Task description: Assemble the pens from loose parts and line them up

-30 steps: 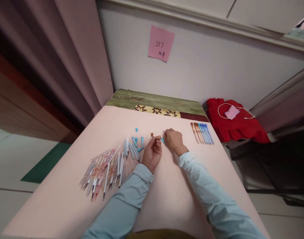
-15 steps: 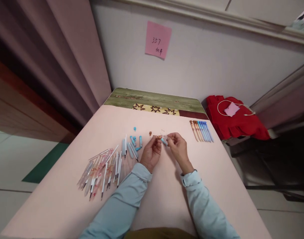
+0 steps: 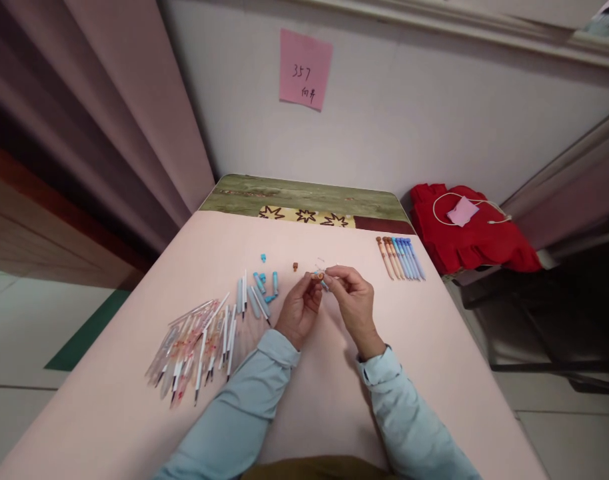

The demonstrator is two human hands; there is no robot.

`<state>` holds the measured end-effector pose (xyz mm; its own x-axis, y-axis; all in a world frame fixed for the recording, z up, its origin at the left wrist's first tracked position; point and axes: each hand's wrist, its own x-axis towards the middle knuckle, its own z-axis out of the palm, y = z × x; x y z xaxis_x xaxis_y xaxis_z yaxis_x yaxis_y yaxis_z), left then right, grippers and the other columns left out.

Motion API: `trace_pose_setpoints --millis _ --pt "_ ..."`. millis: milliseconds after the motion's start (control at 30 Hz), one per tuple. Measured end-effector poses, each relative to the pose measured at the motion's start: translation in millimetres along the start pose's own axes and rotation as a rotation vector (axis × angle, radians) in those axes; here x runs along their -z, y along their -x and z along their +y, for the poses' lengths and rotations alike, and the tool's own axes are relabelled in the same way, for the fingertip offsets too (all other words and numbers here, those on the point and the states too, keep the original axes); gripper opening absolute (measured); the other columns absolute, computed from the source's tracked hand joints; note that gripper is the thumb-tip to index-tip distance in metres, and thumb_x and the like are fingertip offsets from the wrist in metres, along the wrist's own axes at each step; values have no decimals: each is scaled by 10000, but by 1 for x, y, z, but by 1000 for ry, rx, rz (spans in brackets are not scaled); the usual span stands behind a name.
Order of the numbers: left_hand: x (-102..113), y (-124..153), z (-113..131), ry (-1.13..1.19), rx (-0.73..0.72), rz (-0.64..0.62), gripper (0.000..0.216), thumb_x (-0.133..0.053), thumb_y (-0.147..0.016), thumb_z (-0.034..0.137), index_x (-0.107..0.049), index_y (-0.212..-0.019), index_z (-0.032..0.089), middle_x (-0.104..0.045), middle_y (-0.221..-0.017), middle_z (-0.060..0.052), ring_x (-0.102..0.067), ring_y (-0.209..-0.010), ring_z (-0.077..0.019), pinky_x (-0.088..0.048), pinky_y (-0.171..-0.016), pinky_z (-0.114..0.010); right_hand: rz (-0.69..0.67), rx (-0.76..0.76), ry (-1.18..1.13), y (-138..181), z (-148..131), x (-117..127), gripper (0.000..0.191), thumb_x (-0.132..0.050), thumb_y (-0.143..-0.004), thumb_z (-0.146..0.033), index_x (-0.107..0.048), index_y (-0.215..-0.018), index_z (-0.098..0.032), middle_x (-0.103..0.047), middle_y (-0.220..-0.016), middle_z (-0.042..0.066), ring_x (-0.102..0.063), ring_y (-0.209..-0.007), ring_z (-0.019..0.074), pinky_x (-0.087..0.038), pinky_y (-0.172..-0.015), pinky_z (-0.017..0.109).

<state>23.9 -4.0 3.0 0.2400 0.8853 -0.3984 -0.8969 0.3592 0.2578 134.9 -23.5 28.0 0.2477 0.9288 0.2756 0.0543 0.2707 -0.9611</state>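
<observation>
My left hand [image 3: 300, 308] pinches a small brown pen part [image 3: 318, 275] with a ring-shaped opening facing up. My right hand [image 3: 354, 297] has come close to it, thumb and forefinger pressed together at the brown part; whatever they pinch is too small to make out. A blue pen part [image 3: 325, 285] shows just below the fingers, partly hidden. Thin wire-like pieces, perhaps springs [image 3: 321, 260], lie just beyond my hands. A brown cap piece [image 3: 295, 267] and a light-blue cap piece [image 3: 263, 257] rest to the left, above several short blue barrels [image 3: 275, 283].
To the left, clear pen barrels [image 3: 184, 347] lie in a heap with white refills [image 3: 200, 370]. Several assembled pens [image 3: 400, 259] in brown and blue are lined up at the right. Past the table's right edge is a red cloth [image 3: 434, 247] with a cable on it.
My right hand has moved left, bringing its fingertips to the brown part in my left hand. The camera view has shifted slightly; the things on the table lie as before.
</observation>
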Motion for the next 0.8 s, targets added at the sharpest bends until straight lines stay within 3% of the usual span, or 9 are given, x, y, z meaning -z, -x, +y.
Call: trace_pose_setpoints --millis 200,533,700,800 --pt "3 -1 -2 9 11 9 151 -543 -921 85 -662 -829 78 -717 -756 -42 -670 -605 -68 -557 -555 -118 -13 94 81 -1 9 0 94 -747 -794 -296 -757 -840 -215 -709 -910 57 -663 -903 192 -547 -791 312" --pt "7 -3 -3 5 8 -24 142 -552 -916 82 -667 -832 76 -713 -752 -41 -669 -616 -69 -559 -563 -127 15 119 159 1 8 0 125 -748 -790 -330 -770 -852 -223 -726 -894 54 -673 -863 189 -554 -760 308" --pt "3 0 -1 -5 10 -2 140 -562 -918 102 -665 -827 73 -709 -751 -45 -661 -599 -67 -557 -550 -123 17 27 133 -1 5 3 249 -759 -759 -373 -762 -933 -195 -723 -878 48 -607 -646 131 -514 -620 273" --pt "0 1 2 -35 10 23 142 -578 -914 121 -660 -810 74 -707 -765 -54 -640 -565 -60 -541 -510 -119 150 -61 134 -11 9 21 355 -702 -785 -444 -740 -1000 -164 -726 -850 60 -614 -645 146 -511 -616 285"
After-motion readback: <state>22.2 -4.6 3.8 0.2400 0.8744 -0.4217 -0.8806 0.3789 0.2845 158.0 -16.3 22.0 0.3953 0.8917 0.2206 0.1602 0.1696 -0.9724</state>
